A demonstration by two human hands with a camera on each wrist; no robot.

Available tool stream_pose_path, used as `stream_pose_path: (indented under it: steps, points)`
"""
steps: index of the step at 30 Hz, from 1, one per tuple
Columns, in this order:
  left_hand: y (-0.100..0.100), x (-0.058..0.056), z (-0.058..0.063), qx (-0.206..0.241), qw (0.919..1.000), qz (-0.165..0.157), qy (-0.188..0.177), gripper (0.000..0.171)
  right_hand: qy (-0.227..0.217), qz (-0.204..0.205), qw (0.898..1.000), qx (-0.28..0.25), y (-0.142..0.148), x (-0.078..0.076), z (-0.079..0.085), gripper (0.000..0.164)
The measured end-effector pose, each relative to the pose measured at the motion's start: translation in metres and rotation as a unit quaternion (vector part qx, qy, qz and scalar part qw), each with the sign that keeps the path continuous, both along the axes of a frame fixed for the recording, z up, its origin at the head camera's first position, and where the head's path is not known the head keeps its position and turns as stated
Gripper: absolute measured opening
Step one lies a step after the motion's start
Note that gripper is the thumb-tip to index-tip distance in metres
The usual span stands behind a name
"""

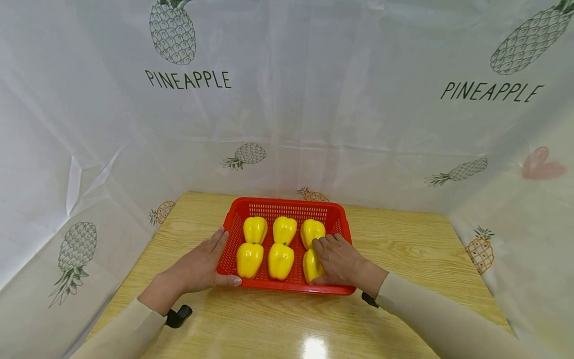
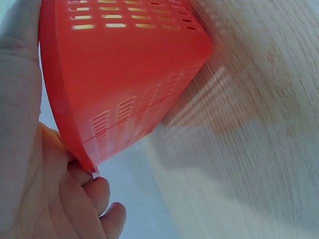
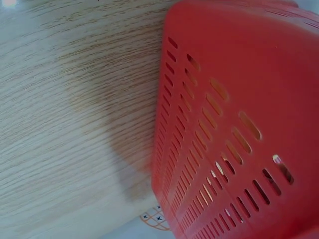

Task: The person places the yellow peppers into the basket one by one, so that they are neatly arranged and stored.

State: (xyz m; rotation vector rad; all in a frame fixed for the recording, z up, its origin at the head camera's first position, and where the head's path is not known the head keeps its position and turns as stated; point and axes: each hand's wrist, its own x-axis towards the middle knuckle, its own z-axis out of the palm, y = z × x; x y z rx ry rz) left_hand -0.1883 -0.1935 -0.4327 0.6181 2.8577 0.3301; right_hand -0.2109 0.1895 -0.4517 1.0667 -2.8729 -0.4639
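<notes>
A red plastic basket (image 1: pixel 287 285) sits on the table with yellow bell peppers in two rows of three, the front row standing before the back one. My left hand (image 1: pixel 197 262) rests against the basket's left front corner, fingers along the left rim and thumb laid across the front rim. In the left wrist view the fingertips (image 2: pixel 99 194) show just past the rim. Inside the right end, my right hand (image 1: pixel 337 260) grips the front right bell pepper (image 1: pixel 311 267), covering part of it. The back right bell pepper (image 1: pixel 312 231) is right at its fingers.
Wood-grain table (image 1: pixel 403 249) extends around the basket on both sides and in front. A pale sheet (image 1: pixel 336 114) printed with pineapples hangs behind and beside the table. From the right wrist, the basket's slotted side wall (image 3: pixel 239 99) fills much of the view.
</notes>
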Motion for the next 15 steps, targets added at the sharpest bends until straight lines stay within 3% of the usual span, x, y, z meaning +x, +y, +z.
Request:
stream_pose_path:
  steps: [6,11,15]
  points:
    - [-0.001,-0.001,-0.001,0.003,1.0,0.001,0.003,0.135,-0.011,-0.005,0.998,-0.054,0.004,0.0,0.005,0.104]
    - [-0.004,-0.002,-0.005,0.011,0.9998,-0.005,0.014,0.136,0.039,-0.013,0.992,-0.123,0.012,0.003,0.007,0.097]
    - [-0.01,-0.001,-0.01,0.026,0.9988,-0.009,0.04,0.134,0.077,-0.052,0.977,-0.191,0.021,0.007,0.006,0.092]
